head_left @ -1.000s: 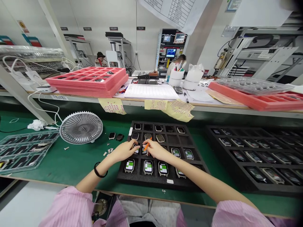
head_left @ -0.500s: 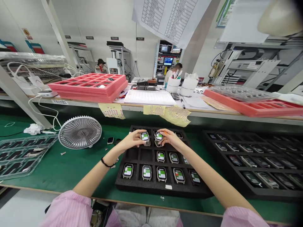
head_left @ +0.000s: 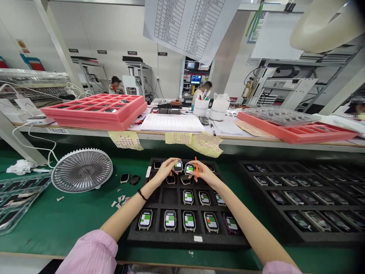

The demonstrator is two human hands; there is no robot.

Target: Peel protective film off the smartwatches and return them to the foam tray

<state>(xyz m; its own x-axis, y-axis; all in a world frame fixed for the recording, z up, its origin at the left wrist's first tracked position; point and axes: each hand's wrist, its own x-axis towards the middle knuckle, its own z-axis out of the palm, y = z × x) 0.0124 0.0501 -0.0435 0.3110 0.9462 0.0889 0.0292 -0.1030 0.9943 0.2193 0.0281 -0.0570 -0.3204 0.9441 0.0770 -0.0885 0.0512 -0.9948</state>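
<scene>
My left hand [head_left: 169,168] is closed on a smartwatch [head_left: 178,166] with a lit screen, above the far part of a black foam tray [head_left: 155,238]. Beside it, my right hand [head_left: 204,172] grips another lit smartwatch [head_left: 189,169]. A thin orange stick [head_left: 197,166] also shows among the right hand's fingers. Lit watches, such as one watch [head_left: 189,221] in the near row, lie face up in the tray's compartments. Below my hands sit dark-screened watches, one of them a watch [head_left: 185,179] under the right hand.
A second black foam tray [head_left: 302,238] full of watches is at the right. To the left stand a round grey fan [head_left: 82,170] and a clear tray [head_left: 17,201]. Pink foam trays [head_left: 94,114] rest on the shelf. Two people are in the background.
The camera view has turned slightly, shifting the scene. My hands have drawn the two watches closer together, and the orange stick now stands more upright in my right hand.
</scene>
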